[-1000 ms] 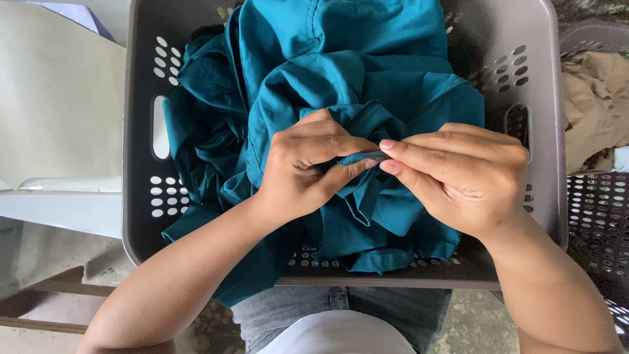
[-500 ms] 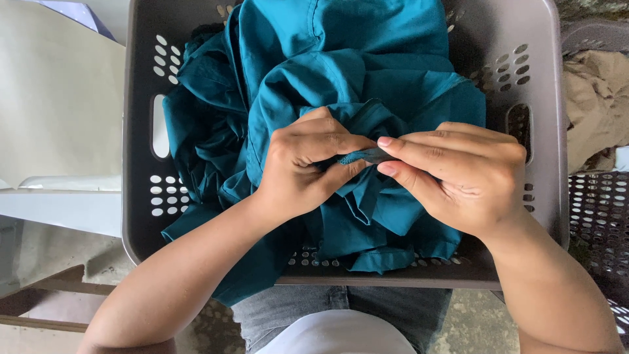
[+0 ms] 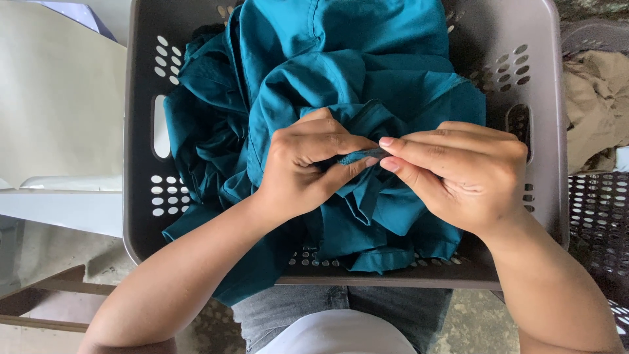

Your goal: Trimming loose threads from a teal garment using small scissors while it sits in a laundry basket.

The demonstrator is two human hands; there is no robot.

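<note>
Grey basket (image 3: 141, 216) | teal strip (image 3: 359, 157) lies left-right | left hand (image 3: 308, 167), right hand (image 3: 458, 177) grips pinch it

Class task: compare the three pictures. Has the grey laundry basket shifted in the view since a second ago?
No. The grey laundry basket keeps its place against the pale table on its left; its handle slot sits at the same spot in all three pictures.
</note>
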